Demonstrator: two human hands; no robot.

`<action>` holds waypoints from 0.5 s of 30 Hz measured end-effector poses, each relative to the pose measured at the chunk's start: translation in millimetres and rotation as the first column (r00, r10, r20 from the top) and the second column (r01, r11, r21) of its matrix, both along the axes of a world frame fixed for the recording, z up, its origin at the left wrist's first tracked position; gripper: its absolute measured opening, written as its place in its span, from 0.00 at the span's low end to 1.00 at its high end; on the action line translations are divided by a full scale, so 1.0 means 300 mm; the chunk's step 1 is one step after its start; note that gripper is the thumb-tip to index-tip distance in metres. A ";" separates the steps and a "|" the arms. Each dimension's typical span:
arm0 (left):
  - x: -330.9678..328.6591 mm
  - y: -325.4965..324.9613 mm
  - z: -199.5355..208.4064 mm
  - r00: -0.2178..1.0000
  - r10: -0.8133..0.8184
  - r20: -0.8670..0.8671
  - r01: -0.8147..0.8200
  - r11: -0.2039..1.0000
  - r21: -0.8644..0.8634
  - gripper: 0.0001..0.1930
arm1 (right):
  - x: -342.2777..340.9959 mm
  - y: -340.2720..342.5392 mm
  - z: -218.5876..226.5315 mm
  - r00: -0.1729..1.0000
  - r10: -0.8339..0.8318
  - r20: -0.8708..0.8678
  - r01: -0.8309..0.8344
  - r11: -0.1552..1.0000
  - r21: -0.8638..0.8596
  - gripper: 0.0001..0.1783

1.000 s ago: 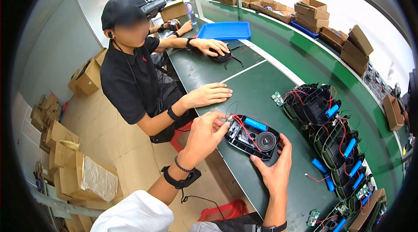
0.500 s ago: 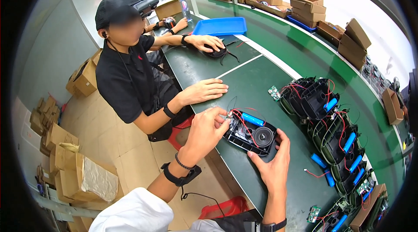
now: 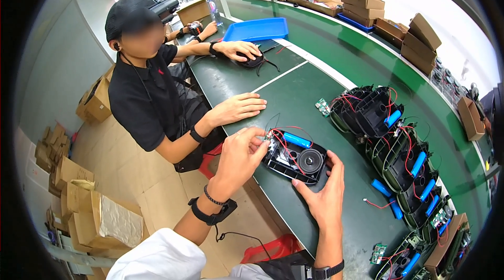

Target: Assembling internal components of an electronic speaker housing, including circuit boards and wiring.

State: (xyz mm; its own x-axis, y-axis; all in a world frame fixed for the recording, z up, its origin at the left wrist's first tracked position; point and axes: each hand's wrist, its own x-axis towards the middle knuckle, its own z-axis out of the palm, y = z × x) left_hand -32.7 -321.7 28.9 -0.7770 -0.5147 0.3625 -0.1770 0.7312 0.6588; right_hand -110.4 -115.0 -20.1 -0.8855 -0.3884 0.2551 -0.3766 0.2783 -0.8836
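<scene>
A black plastic speaker housing lies face-up on the dark green worktop in front of me. Inside it are a round speaker, a blue cylindrical battery and red and black wires. My right hand grips the housing's right end, thumb on the near edge and fingers round the far side. At the left end, my left hand is closed in a pinch beside the wire ends. Whatever sits between those fingertips is small, pale and mostly covered.
Several open housings with batteries line the right side, and loose blue batteries lie beside them. Green circuit boards rest nearby. A co-worker's hand is flat on the worktop at left. Beyond are a blue tray and cardboard boxes.
The whole scene has shifted slightly left in the picture. Both hands stay at the same ends of the housing, and the left fingertips have shifted only a little.
</scene>
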 end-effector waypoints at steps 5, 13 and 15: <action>0.006 0.004 -0.007 1.000 0.011 0.005 -0.011 1.000 0.002 0.11 | -0.003 0.002 -0.007 1.000 0.005 -0.018 -0.005 1.000 0.013 0.54; 0.012 0.001 -0.017 1.000 0.000 -0.030 0.000 1.000 -0.001 0.11 | 0.001 0.002 0.011 0.998 0.032 0.046 -0.032 0.999 -0.011 0.54; 0.011 0.001 -0.017 1.000 0.001 -0.015 -0.001 1.000 -0.001 0.11 | 0.001 0.001 0.011 0.998 0.030 0.050 -0.030 0.999 -0.014 0.53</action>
